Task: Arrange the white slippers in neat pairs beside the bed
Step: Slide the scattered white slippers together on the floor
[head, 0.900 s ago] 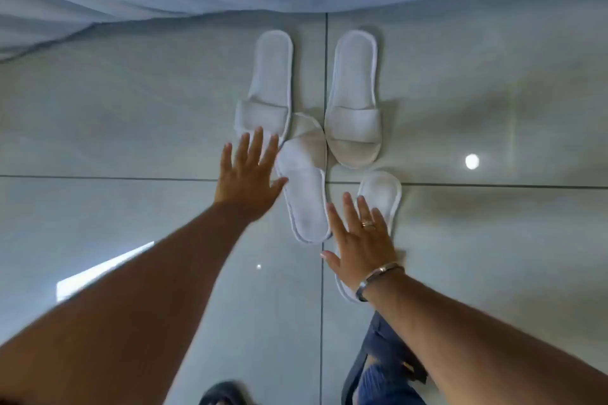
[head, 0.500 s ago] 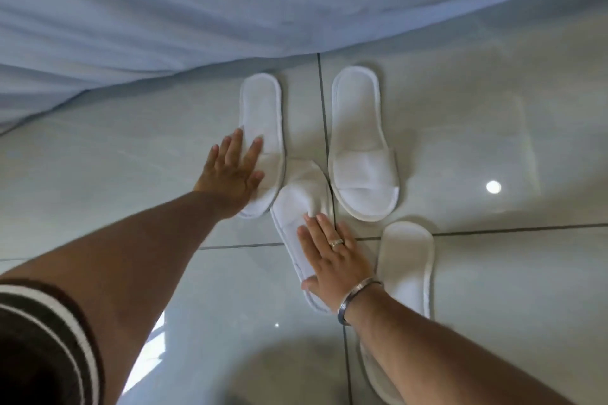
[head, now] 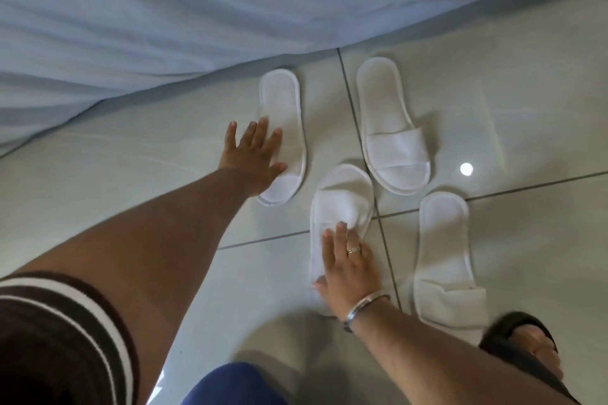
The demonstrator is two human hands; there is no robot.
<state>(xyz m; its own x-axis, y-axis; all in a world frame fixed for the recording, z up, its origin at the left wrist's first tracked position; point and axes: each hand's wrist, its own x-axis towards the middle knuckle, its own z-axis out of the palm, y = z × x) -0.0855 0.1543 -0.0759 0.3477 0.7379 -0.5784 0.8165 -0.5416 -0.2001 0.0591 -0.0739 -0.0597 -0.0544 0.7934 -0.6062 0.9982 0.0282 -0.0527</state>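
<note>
**Hands split the four slippers apart**

Since the earlier frame, the left slipper [head: 282, 128] had shifted away from its partner, opening a gap w/ the grout line between them, and the right hand [head: 348, 268] had moved from the near-right slipper onto the middle one.

Left hand [head: 253, 158] lay flat, fingers spread, pressing on the left slipper's strap end; palm down, nothing gripped. Right hand, also flat and open, pressed on the middle slipper [head: 340, 207], which sat toe-up between the others, its toe just beside the right slipper [head: 391, 128]. The fourth slipper [head: 444, 256] lay at near right, pointing the opposite way, close to a dark sandal [head: 513, 339]. The bed sheet [head: 197, 10] hung across the top, w/ the two far slippers nearest it.

Judgement: pairs weren't formed yet. The widened gap probably makes room to slide slippers into side-by-side pairs; the near two pointed opposite ways.
</note>
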